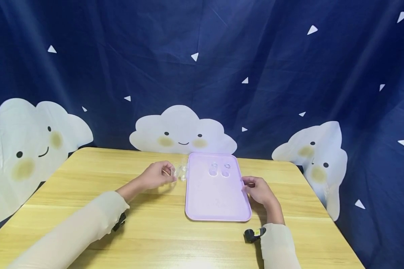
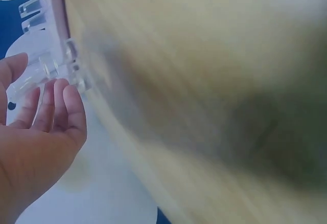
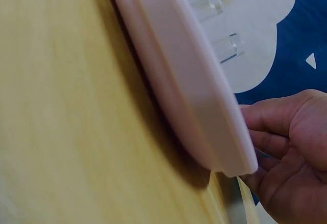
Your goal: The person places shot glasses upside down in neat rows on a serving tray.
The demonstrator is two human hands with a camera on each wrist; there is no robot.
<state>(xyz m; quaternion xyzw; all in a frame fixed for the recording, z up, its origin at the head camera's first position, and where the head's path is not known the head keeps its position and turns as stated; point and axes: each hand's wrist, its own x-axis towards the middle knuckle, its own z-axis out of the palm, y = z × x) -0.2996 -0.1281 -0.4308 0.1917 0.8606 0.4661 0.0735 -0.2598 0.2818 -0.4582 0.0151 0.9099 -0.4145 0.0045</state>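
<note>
A lilac tray point(image 1: 215, 200) lies on the wooden table. Two small clear cups point(image 1: 213, 169) stand upright side by side toward its far end. Just left of the tray my left hand point(image 1: 158, 174) pinches a small clear cup point(image 2: 31, 81) between thumb and fingertips. More clear cups point(image 1: 183, 173) stand beside the tray's left rim, close to those fingertips; their outlines overlap, so I cannot tell them fully apart. On the opposite side my right hand point(image 1: 260, 189) holds the tray's right rim, thumb at the top edge and fingers against the side, as the right wrist view shows.
The wooden table point(image 1: 148, 239) reaches back to a dark blue curtain point(image 1: 195, 82) printed with white clouds and triangles. Black wrist cameras point(image 1: 252, 235) sit at both cuffs, low over the tabletop.
</note>
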